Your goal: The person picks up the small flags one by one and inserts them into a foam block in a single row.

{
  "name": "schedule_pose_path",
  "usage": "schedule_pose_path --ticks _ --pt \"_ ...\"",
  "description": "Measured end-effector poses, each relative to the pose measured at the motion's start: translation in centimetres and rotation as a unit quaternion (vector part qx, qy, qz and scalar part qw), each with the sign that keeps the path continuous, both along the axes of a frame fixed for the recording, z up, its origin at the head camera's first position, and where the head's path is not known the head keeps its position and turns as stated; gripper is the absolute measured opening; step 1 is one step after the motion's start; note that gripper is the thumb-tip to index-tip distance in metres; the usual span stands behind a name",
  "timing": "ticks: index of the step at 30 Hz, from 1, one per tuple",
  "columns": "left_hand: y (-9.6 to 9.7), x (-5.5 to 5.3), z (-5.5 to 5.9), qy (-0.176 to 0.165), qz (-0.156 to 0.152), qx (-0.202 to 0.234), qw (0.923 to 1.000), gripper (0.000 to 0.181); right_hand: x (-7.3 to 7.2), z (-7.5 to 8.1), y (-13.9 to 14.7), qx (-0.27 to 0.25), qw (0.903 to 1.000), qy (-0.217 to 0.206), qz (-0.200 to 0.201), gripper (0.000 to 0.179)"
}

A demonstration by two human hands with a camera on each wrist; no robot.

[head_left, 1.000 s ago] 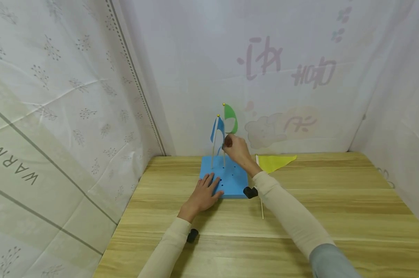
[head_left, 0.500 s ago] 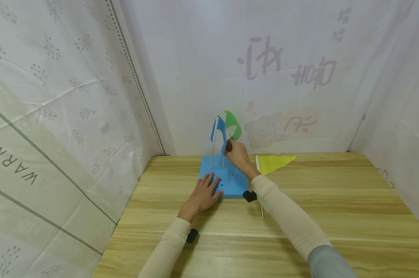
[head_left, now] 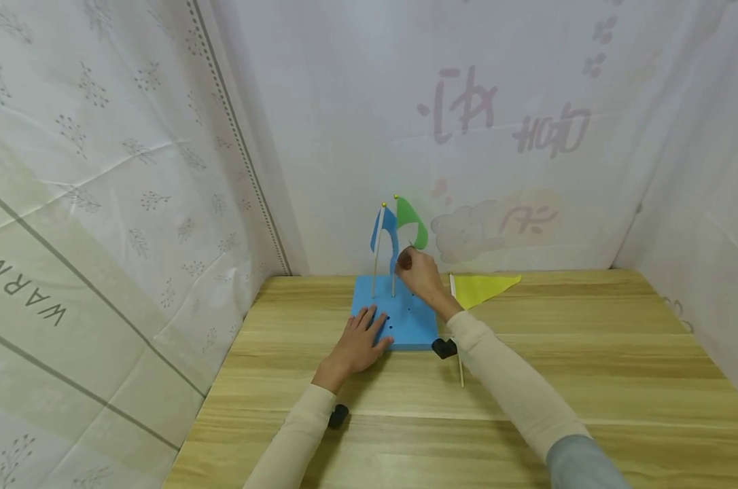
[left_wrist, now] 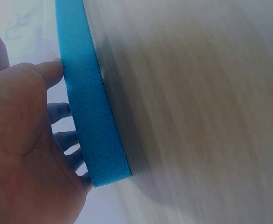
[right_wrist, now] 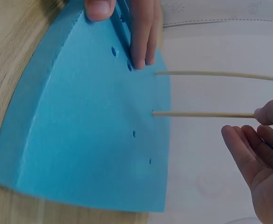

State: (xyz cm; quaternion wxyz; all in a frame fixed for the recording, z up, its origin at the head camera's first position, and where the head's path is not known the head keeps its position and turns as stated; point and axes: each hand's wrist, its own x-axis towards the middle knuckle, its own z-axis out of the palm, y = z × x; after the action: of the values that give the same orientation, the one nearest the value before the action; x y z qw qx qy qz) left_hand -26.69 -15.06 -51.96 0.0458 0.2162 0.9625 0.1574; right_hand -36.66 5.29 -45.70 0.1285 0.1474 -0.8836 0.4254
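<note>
In the head view, a blue foam block (head_left: 414, 329) with several small holes lies flat on the table. My left hand (head_left: 359, 341) rests on its near left part, fingers spread; the left wrist view shows the thumb at the edge of the block (left_wrist: 87, 107). With thumb and fingers, my right hand (head_left: 419, 273) pinches the stick of a green flag (head_left: 420, 238). In the right wrist view, this wooden stick (right_wrist: 201, 114) has its lower end in a hole. Beside it on the left, a blue flag (head_left: 389, 219) stands upright in the block, untouched.
A yellow triangular flag (head_left: 479, 288) lies on the wooden table (head_left: 528, 394) right of the block, its stick partly behind my right forearm. Patterned curtains (head_left: 357, 136) hang behind and along both sides of the table.
My right hand and the green flag have come down a little, and the flag's cloth has swung slightly right. My left hand stays in place on the block.
</note>
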Motion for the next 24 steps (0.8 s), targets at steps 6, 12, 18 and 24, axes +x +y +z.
schedule_pose_path --ticks 6,12,18,24 --pt "0.1 0.0 0.1 0.008 0.002 -0.001 1.0 0.065 0.7 0.5 1.7 -0.001 1.0 -0.001 0.0 0.011" --pt "0.1 0.1 0.2 0.006 0.002 0.003 1.0 0.065 1.6 0.2 4.5 -0.005 1.0 -0.001 -0.002 0.009" --pt "0.0 0.3 0.4 -0.003 0.007 0.013 0.9999 0.066 2.9 -0.8 7.4 0.0 1.0 -0.008 -0.002 0.009" --pt "0.1 0.3 0.4 0.0 0.0 0.017 0.9998 0.065 4.1 -2.5 10.5 0.032 0.9993 -0.018 -0.013 0.011"
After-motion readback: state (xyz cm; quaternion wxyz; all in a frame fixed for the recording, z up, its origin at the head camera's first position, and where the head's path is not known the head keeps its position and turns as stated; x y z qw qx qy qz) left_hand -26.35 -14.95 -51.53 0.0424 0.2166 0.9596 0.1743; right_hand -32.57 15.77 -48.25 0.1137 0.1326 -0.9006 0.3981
